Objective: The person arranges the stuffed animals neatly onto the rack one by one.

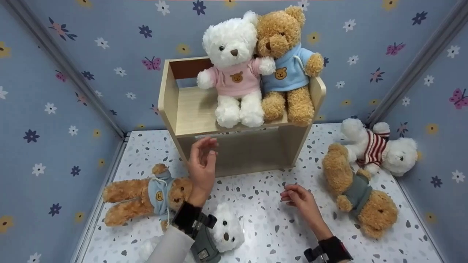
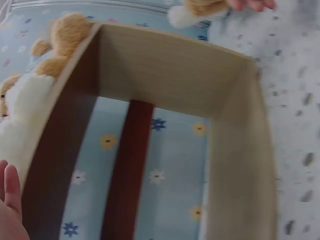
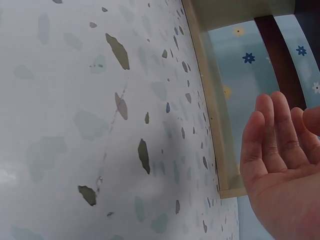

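My left hand (image 1: 203,170) is raised in front of the wooden shelf (image 1: 169,98), its fingers loosely bent with nothing in them. In the left wrist view part of that hand shows at the lower left, beside the shelf's edge. Over the speckled surface my right hand (image 1: 301,202) hovers with relaxed fingers, holding nothing. On the shelf's upper level sit a white teddy bear (image 1: 237,78) in a pink top and a brown teddy bear (image 1: 287,73) in a light blue hoodie, side by side. The shelf's lower compartment (image 2: 165,70) holds nothing.
Left, a brown bear (image 1: 128,201) in light blue lies behind my wrist. A white bear (image 1: 228,232) in grey lies partly under my left forearm. Right, a brown bear (image 1: 378,212) in dark green and a white bear (image 1: 400,157) in stripes lie together. Flowered walls (image 1: 47,146) enclose the space.
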Available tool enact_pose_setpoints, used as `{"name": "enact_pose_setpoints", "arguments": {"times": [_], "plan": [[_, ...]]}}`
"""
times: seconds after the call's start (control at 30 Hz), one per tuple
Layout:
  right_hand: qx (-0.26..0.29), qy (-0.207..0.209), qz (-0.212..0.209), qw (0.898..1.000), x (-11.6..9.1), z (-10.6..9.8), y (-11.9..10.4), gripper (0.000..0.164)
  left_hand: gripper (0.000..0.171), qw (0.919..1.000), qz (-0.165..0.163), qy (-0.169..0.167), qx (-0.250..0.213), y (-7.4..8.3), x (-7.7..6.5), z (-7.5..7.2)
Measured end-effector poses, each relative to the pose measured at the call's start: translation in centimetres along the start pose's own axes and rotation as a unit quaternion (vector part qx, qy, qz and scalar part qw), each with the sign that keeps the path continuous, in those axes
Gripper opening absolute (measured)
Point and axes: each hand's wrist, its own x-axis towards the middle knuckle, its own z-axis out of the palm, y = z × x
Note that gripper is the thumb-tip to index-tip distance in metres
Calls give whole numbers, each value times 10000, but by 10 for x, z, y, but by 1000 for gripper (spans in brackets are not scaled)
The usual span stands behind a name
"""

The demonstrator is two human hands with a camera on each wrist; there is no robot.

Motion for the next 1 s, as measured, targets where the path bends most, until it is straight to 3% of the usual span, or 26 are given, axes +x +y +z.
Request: {"name": "enact_pose_setpoints", "arguments": {"times": [0.1,0.17,0.2,0.27,0.37,0.43,0.6,0.67,0.8,0.87,0.93,1.0], "plan": [[-48,-9,98,9999,0,3,1,38,39,9963,-457,-534,500,-10,-19,-8],[-38,-23,182,9998,-1,5,1,36,37,9844,-899,-1120,1012,-16,-29,-15],[-32,-28,210,9998,-1,6,0,36,35,9737,-1120,-1493,1304,-18,-32,-18],[-37,-15,245,9997,-2,8,-1,35,32,9418,-1494,-2336,1899,-22,-37,-25],[-42,32,264,9996,-2,9,-1,33,30,8899,-1803,-3451,2376,-28,-42,-35],[-54,43,268,9996,-2,9,-1,34,31,8664,-1891,-3905,2472,-33,-44,-41],[-82,35,248,9997,-1,10,1,33,38,8264,-2060,-4564,2575,-40,-48,-57],[-89,37,243,9997,-1,10,2,33,49,7971,-2316,-4891,2678,-41,-50,-62],[-98,-18,220,9997,-2,9,4,34,83,7226,-3026,-5507,2882,-39,-52,-68],[-127,-36,224,9997,-3,9,4,35,97,6942,-3289,-5684,2948,-40,-54,-69],[-134,-44,223,9997,-3,9,4,35,107,6760,-3460,-5778,2990,-41,-56,-69],[-151,-59,217,9996,-4,9,4,35,112,6669,-3545,-5796,3060,-43,-59,-68]]}}
